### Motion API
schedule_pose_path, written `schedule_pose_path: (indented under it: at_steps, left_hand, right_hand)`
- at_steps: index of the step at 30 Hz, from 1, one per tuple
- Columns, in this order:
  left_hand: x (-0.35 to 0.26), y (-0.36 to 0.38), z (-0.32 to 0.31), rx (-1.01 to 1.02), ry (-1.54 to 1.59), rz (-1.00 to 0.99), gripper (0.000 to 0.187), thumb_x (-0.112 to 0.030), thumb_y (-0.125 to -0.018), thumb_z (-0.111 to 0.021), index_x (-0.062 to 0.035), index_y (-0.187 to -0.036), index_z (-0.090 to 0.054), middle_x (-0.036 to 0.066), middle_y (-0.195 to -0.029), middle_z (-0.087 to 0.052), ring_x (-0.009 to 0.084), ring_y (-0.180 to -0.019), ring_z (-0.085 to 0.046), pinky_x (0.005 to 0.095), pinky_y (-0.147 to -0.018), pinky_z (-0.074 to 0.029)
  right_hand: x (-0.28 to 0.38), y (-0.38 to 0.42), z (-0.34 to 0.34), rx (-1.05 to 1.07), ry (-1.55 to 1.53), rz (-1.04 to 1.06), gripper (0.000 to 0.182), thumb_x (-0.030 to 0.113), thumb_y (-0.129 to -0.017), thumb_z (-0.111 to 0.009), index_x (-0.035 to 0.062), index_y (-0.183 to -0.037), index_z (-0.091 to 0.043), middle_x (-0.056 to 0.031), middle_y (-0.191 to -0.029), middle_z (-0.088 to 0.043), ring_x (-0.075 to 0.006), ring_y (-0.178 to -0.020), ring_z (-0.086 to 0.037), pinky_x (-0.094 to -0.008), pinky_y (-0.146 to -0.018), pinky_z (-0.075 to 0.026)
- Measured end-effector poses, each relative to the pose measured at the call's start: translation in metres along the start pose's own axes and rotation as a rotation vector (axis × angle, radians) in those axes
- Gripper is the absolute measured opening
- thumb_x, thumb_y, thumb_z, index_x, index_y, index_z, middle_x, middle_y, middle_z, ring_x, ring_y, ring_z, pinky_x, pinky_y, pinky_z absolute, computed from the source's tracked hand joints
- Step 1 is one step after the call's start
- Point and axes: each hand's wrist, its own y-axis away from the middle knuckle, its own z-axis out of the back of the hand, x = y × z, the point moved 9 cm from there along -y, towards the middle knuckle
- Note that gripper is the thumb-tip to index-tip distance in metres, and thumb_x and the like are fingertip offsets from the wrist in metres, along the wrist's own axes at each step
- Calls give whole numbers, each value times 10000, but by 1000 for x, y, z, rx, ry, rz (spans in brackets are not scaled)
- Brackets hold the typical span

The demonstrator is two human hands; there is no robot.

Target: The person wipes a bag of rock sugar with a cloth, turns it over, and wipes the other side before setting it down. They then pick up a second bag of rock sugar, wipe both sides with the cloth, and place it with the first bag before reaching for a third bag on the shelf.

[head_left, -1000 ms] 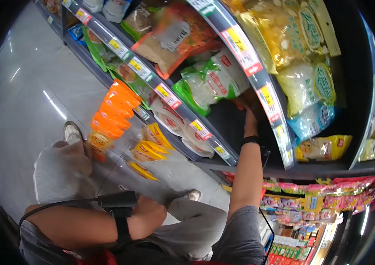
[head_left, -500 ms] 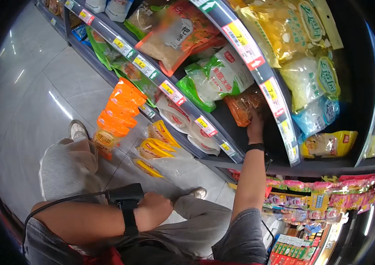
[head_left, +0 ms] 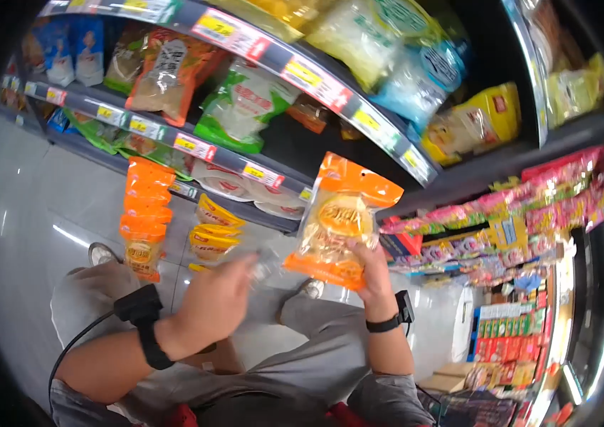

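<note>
My right hand (head_left: 371, 274) is closed on the lower right edge of an orange and clear food packet (head_left: 337, 224), its thumb on the front. The packet is raised in front of the lower shelf edge. My left hand (head_left: 213, 302) is to the left of the packet, apart from it, above the floor. Motion smears its fingers; a pale, see-through blur shows beside them, and I cannot make out whether it is held. Orange packets (head_left: 146, 220) lie in an overlapping row on the floor, with yellow packets (head_left: 213, 231) to their right.
Shelves with price tags (head_left: 309, 75) slant across the top. A green and white bag (head_left: 241, 107), an orange bag (head_left: 166, 75) and a yellow bag (head_left: 476, 124) rest on them. Pink packets (head_left: 473, 203) hang at the right. My shoes and knees are below, near the floor packets.
My right hand has come out of the shelf with the orange packet and moved down. My left hand has lifted from near my knee toward the middle. The view has shifted to the right.
</note>
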Motion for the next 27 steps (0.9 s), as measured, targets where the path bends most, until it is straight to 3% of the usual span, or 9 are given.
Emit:
schedule_pose_path:
  at_steps: [3,6,10,14,15,17,21,23,27]
  left_hand:
    - [6,-4,32,-202,172,121,270,-76,-972,-541,15,-1222,-587,157,-842,-660,261,-706,-649,369,-636,-495]
    - [-7,-6,24,-239,81,-79,281,-65,-977,-538,35,-1237,-579,159,-875,-644,204,-715,-603,316,-671,-481]
    - [-19,-15,0,-28,-130,-224,283,10,-918,-541,50,-1194,-587,222,-958,-660,348,-771,-657,370,-700,-517]
    - [3,-30,-14,187,-230,-82,294,-17,-898,-570,16,-1189,-605,227,-1012,-663,393,-865,-665,426,-746,-526]
    - [-1,-33,-16,178,-257,-124,294,-35,-899,-588,9,-1189,-608,219,-1001,-665,388,-868,-668,427,-746,-524]
    - [-10,-34,-25,160,-300,-202,295,-70,-901,-623,-5,-1189,-614,204,-978,-670,379,-875,-673,429,-746,-519]
    - [13,-28,-56,423,-65,-69,263,-73,-871,-685,28,-1109,-639,152,-958,-687,283,-885,-660,342,-820,-498]
    - [25,-23,-60,579,24,175,239,-93,-871,-703,26,-1073,-653,119,-938,-690,220,-870,-651,319,-812,-490]
    - [23,-31,-30,359,83,136,161,-126,-912,-688,7,-1000,-661,36,-894,-665,114,-824,-582,277,-765,-463]
  right_hand:
    - [-48,49,1,-84,17,-176,469,18,-899,-619,11,-1346,-474,-103,-1233,-620,-212,-1097,-634,-361,-938,-531]
    - [-83,63,-16,-41,180,-176,434,1,-890,-635,17,-1300,-494,-60,-1148,-621,-158,-1036,-619,-335,-903,-520]
    - [-109,75,-34,236,379,-154,353,6,-887,-697,36,-1152,-466,-46,-1091,-612,-111,-1038,-574,-297,-874,-491]
    - [-116,79,-31,304,689,-124,413,182,-872,-730,49,-1150,-455,-160,-952,-675,-322,-964,-697,-390,-802,-516]
    - [-106,82,-33,303,804,-165,376,112,-882,-729,34,-1128,-456,-121,-892,-668,-155,-832,-670,-331,-724,-509]
    - [-103,84,-35,333,887,-151,385,168,-886,-728,39,-1131,-461,-142,-850,-669,-237,-790,-690,-359,-687,-509]
    - [-107,89,-40,446,921,-152,390,215,-896,-717,42,-1138,-464,-166,-835,-674,-358,-753,-691,-405,-637,-512]
    - [-101,91,-42,446,913,-103,388,211,-895,-722,48,-1151,-479,-164,-843,-669,-319,-768,-694,-380,-661,-513]
    - [-81,84,-40,431,777,-41,337,144,-904,-716,42,-1171,-537,-121,-953,-684,-188,-845,-684,-316,-727,-512]
